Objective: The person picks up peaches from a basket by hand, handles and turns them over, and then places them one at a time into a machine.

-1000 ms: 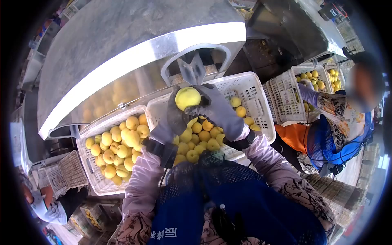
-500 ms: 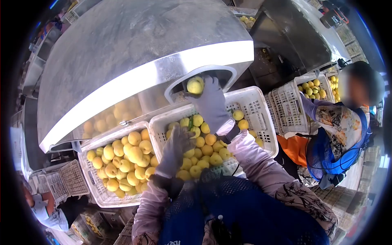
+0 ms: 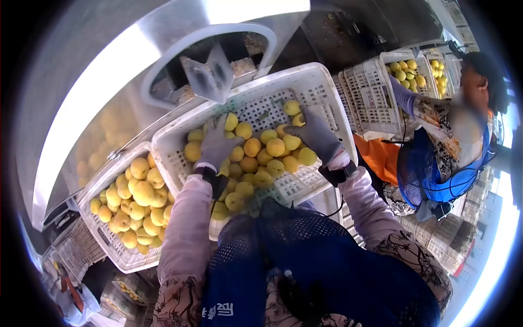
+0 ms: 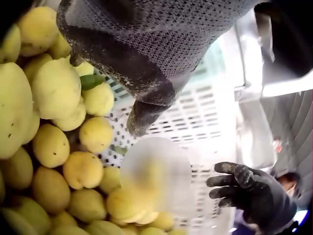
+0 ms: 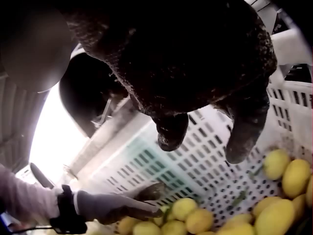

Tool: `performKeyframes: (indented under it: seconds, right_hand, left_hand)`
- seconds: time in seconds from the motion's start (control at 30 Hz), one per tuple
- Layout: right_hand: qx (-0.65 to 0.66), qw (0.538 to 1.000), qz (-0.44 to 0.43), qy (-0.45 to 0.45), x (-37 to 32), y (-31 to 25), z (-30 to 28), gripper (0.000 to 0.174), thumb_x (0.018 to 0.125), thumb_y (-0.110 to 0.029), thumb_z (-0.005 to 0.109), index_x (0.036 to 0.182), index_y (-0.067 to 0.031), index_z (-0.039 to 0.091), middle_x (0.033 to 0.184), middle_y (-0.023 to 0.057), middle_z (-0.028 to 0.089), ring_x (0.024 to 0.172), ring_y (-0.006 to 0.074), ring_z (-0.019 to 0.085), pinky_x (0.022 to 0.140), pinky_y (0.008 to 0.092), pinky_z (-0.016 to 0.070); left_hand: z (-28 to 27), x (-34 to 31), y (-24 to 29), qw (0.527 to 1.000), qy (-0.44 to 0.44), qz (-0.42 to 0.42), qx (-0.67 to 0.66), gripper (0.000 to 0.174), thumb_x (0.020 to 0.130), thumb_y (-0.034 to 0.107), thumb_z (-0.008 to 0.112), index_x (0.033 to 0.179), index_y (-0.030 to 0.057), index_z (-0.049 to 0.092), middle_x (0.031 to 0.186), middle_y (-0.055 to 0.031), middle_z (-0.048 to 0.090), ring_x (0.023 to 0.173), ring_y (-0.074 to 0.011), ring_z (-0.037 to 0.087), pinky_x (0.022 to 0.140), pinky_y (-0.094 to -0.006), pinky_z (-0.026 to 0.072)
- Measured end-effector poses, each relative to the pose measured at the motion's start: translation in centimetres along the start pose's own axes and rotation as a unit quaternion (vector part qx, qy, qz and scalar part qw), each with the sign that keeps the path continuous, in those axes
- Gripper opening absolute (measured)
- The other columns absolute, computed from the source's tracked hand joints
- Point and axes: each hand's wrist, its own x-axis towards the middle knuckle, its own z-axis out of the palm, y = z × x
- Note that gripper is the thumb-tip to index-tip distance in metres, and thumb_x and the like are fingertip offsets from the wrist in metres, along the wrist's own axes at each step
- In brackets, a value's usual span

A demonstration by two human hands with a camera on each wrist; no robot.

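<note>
Yellow peaches (image 3: 251, 147) lie heaped in the near and left parts of a white slotted crate (image 3: 321, 73). My left hand (image 3: 219, 143), in a dark-coated grey glove, reaches down over the peaches on the crate's left side, fingers spread among them. Towards the crate's right side, my right hand (image 3: 316, 136) hangs beside a couple of peaches with its fingers apart. In the left wrist view the right hand (image 4: 252, 196) shows loosely bent fingers and nothing in its palm. The right wrist view shows the left hand (image 5: 117, 206) with extended fingers close over the fruit.
Beyond the crate is a metal machine with a rounded opening (image 3: 158, 82) and a V-shaped metal piece (image 3: 210, 73) inside. A second crate (image 3: 128, 267) full of peaches stands at the left. Another person (image 3: 441, 136) works beside crates (image 3: 370, 98) at the right.
Both hands held a peach above the crate, then the right hand carried it to the machine's opening. Now that peach is out of the hand, and both hands are down over the crate. The view has shifted.
</note>
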Motion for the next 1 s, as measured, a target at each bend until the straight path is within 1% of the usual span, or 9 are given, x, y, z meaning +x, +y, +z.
performKeyframes:
  seconds: [0.13, 0.37, 0.5, 0.63, 0.77, 0.8, 0.9, 0.97, 1.0]
  right_hand:
    - [-0.233, 0.972, 0.021, -0.023, 5.8, 7.4, 0.6, 0.091, 0.088, -0.036, 0.082, 0.157, 0.0033, 0.037, 0.14, 0.0304, 0.058, 0.129, 0.0415, 0.06, 0.107, 0.0464, 0.0501]
    - [-0.345, 0.938, -0.03, -0.009, 15.5, 13.3, 7.9, 0.072, 0.091, -0.043, 0.075, 0.151, -0.0114, 0.051, 0.145, 0.0238, 0.056, 0.132, 0.0412, 0.057, 0.113, 0.047, 0.0444]
    - [-0.3, 0.946, -0.058, -0.107, 14.9, 9.6, 5.6, 0.066, 0.093, -0.044, 0.072, 0.149, -0.0134, 0.054, 0.141, 0.0196, 0.061, 0.131, 0.0366, 0.059, 0.114, 0.0439, 0.0431]
    - [0.174, 0.972, -0.099, -0.126, 12.3, 8.9, 4.7, 0.052, 0.098, -0.041, 0.07, 0.136, -0.0058, 0.061, 0.128, 0.0136, 0.068, 0.111, 0.0247, 0.066, 0.097, 0.0397, 0.0539]
    - [0.66, 0.675, 0.036, -0.329, 7.8, 6.0, 1.1, 0.052, 0.108, -0.039, 0.056, 0.144, -0.0015, 0.054, 0.136, 0.0174, 0.065, 0.123, 0.0303, 0.064, 0.106, 0.0392, 0.0514]
    - [0.627, 0.684, -0.041, -0.371, 4.5, 0.3, -2.9, 0.052, 0.108, -0.049, 0.055, 0.136, -0.0049, 0.058, 0.114, 0.0096, 0.072, 0.094, 0.0184, 0.068, 0.08, 0.0292, 0.055]
    - [0.682, 0.679, -0.039, -0.268, 1.8, 0.3, -1.7, 0.051, 0.108, -0.038, 0.059, 0.141, 0.0012, 0.054, 0.132, 0.017, 0.067, 0.116, 0.0297, 0.067, 0.104, 0.0385, 0.0537]
    - [0.661, 0.701, -0.057, -0.263, -0.2, 2.1, -2.7, 0.051, 0.106, -0.037, 0.062, 0.139, 0.0014, 0.056, 0.134, 0.0162, 0.067, 0.117, 0.0291, 0.067, 0.104, 0.0394, 0.0532]
    - [0.5, 0.812, -0.186, -0.236, 0.6, 5.4, -1.7, 0.053, 0.105, -0.037, 0.064, 0.14, 0.0024, 0.056, 0.134, 0.0165, 0.066, 0.117, 0.0285, 0.066, 0.104, 0.0382, 0.053]
  left_hand:
    - [2.0, 3.8, 4.1, 0.944, -0.199, 0.0, 0.264, 0.093, 0.072, 0.053, 0.086, 0.152, 0.0229, 0.05, 0.151, -0.0209, 0.043, 0.129, -0.0457, 0.05, 0.104, -0.0527, 0.0488]
    - [6.7, 5.1, 3.4, 0.973, -0.098, 0.003, 0.208, 0.079, 0.076, 0.055, 0.083, 0.142, 0.0188, 0.058, 0.149, -0.0185, 0.042, 0.129, -0.0472, 0.049, 0.102, -0.0566, 0.0492]
    - [6.5, 5.4, 6.5, 0.963, -0.107, -0.131, 0.21, 0.076, 0.08, 0.057, 0.081, 0.141, 0.0198, 0.059, 0.155, -0.018, 0.035, 0.129, -0.0459, 0.05, 0.101, -0.0528, 0.0511]
    - [8.9, 5.9, 6.2, 0.964, -0.075, -0.162, 0.196, 0.081, 0.073, 0.065, 0.08, 0.141, 0.0247, 0.061, 0.163, -0.0298, 0.032, 0.132, -0.0474, 0.053, 0.105, -0.054, 0.0488]
    - [8.3, 7.1, 7.3, 0.964, -0.035, -0.172, 0.201, 0.082, 0.071, 0.067, 0.08, 0.141, 0.0251, 0.063, 0.161, -0.0312, 0.034, 0.134, -0.0467, 0.052, 0.106, -0.0492, 0.0496]
    - [7.3, 6.7, 6.8, 0.969, -0.082, -0.14, 0.187, 0.083, 0.071, 0.067, 0.08, 0.14, 0.0242, 0.065, 0.16, -0.0296, 0.037, 0.135, -0.0446, 0.053, 0.107, -0.0472, 0.0497]
    - [4.1, 5.1, 5.3, 0.976, -0.125, -0.043, 0.174, 0.08, 0.075, 0.069, 0.077, 0.137, 0.0205, 0.067, 0.159, -0.0227, 0.042, 0.136, -0.0359, 0.054, 0.107, -0.0409, 0.0507]
    - [-0.7, 2.6, 5.8, 0.945, -0.173, -0.028, -0.276, 0.078, 0.086, 0.071, 0.068, 0.141, 0.0167, 0.063, 0.155, -0.0165, 0.049, 0.135, -0.0306, 0.056, 0.109, -0.0415, 0.0506]
    - [-2.2, 0.8, 6.2, 0.947, -0.172, -0.022, -0.271, 0.078, 0.086, 0.071, 0.068, 0.141, 0.0167, 0.063, 0.155, -0.0165, 0.049, 0.135, -0.0306, 0.056, 0.109, -0.0415, 0.0506]
